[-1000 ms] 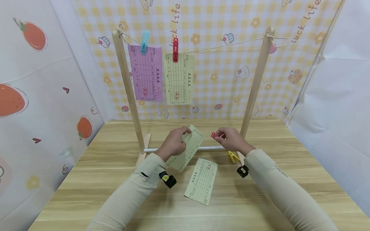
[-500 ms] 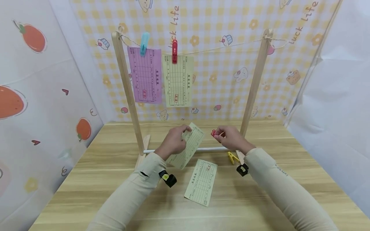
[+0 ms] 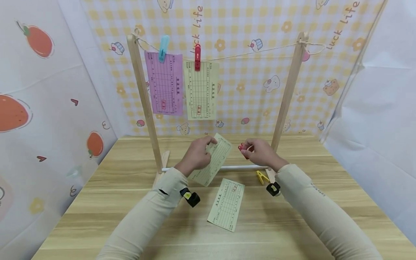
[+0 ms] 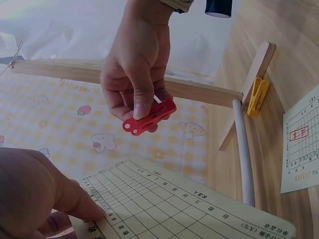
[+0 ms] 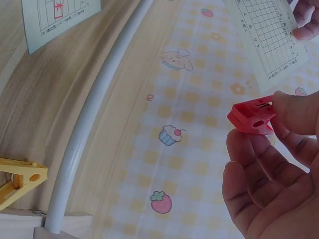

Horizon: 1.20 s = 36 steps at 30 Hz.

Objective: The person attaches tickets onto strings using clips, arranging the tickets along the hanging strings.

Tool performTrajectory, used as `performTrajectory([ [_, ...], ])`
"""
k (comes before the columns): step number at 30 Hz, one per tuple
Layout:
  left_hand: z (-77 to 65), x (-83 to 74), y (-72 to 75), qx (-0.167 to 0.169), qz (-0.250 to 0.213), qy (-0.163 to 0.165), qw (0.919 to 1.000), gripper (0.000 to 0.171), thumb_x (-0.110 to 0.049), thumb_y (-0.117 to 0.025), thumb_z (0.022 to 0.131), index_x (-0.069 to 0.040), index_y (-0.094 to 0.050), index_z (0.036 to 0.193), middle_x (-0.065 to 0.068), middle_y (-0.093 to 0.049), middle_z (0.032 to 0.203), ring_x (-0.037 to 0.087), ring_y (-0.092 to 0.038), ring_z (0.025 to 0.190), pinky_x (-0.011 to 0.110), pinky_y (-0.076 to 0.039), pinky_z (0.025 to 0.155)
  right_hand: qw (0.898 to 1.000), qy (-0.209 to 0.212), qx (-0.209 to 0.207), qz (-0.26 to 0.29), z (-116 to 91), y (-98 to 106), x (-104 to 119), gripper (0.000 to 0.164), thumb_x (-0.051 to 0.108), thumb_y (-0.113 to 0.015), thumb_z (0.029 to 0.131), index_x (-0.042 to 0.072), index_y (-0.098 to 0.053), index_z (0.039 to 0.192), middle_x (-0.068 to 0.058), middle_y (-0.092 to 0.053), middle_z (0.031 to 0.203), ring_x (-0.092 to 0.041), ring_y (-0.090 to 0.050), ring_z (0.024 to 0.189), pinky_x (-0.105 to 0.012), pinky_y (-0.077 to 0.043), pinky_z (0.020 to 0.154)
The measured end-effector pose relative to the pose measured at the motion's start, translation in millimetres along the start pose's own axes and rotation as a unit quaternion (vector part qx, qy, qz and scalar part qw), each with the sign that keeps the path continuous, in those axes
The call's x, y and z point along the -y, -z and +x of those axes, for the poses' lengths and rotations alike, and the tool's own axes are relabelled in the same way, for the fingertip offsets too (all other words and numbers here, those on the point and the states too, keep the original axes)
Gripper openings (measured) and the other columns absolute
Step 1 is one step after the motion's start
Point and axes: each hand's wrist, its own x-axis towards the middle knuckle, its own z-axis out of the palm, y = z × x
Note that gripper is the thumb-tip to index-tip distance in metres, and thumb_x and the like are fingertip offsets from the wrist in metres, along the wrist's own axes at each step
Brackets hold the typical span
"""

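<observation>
My left hand (image 3: 197,153) pinches a pale green printed receipt slip (image 3: 217,155) by its edge, thumb on the front in the left wrist view. The slip hangs tilted above the table. To its right, my right hand (image 3: 260,153) holds a red clothespin (image 4: 149,117) between thumb and fingers, a short gap away from the paper. Another pale green slip (image 3: 226,204) lies flat on the table below. On the string (image 3: 253,51), a blue clothespin (image 3: 164,48) grips a purple slip (image 3: 165,85) and a red clothespin (image 3: 197,57) grips a pale green slip (image 3: 200,92).
A wooden frame with a left post (image 3: 143,97) and a right post (image 3: 290,90) carries the string. Its white crossbar (image 3: 240,167) runs low behind my hands. A yellow clothespin (image 3: 261,177) lies near the right foot. Patterned cloth (image 3: 247,83) hangs behind.
Both hands rise slightly, the left one carrying the slip up and a little right. The red clothespin turns in my right fingers. The hung slips stay in place.
</observation>
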Motion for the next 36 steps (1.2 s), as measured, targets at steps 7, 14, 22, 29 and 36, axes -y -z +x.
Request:
performTrajectory([
  [7,2.7,-3.9,2.8,0.0,-0.004,0.009,1.0,0.05,0.012,-0.056,0.078,-0.009,-0.06,0.124,0.01,-0.058,0.127,0.023,-0.057,0.097,0.032,-0.052,0.074,1.0,0.009,-0.006,-0.009,1.7,4.0,1.7,0.009,0.012,-0.063,0.093,0.005,-0.065,0.088,-0.008,-0.067,0.091,-0.025,-0.065,0.084,-0.033,-0.052,0.064],
  [14,6.5,-6.0,5.3,-0.008,-0.001,0.001,1.0,0.049,0.011,-0.055,0.079,-0.009,-0.06,0.123,0.01,-0.059,0.124,0.023,-0.057,0.098,0.032,-0.051,0.072,1.0,0.017,-0.005,-0.002,2.9,8.5,4.2,0.008,0.01,-0.064,0.092,0.003,-0.065,0.088,-0.009,-0.067,0.089,-0.025,-0.064,0.083,-0.034,-0.052,0.064],
  [22,9.6,-7.7,7.4,-0.025,-0.004,-0.015,0.9996,0.046,0.01,-0.055,0.079,-0.008,-0.062,0.121,0.011,-0.06,0.123,0.022,-0.056,0.094,0.029,-0.049,0.066,1.0,0.016,-0.008,-0.01,4.2,11.4,6.1,0.008,0.012,-0.064,0.092,0.006,-0.063,0.086,-0.005,-0.066,0.087,-0.025,-0.064,0.085,-0.037,-0.052,0.068],
  [29,10.7,-12.7,10.7,-0.033,0.002,-0.025,0.9991,0.044,0.009,-0.055,0.08,-0.009,-0.062,0.119,0.009,-0.061,0.121,0.023,-0.056,0.093,0.033,-0.05,0.072,1.0,0.019,-0.012,-0.011,5.7,15.0,9.1,0.009,0.012,-0.064,0.092,0.006,-0.063,0.086,-0.007,-0.067,0.087,-0.025,-0.064,0.084,-0.036,-0.052,0.066],
  [36,11.1,-15.5,13.2,-0.039,-0.006,-0.031,0.9987,0.043,0.009,-0.054,0.08,-0.008,-0.063,0.118,0.009,-0.06,0.122,0.023,-0.057,0.098,0.036,-0.05,0.078,0.999,0.028,-0.019,-0.018,6.4,16.0,11.5,0.009,0.013,-0.065,0.092,0.006,-0.064,0.085,-0.007,-0.067,0.088,-0.027,-0.065,0.086,-0.038,-0.053,0.068],
])
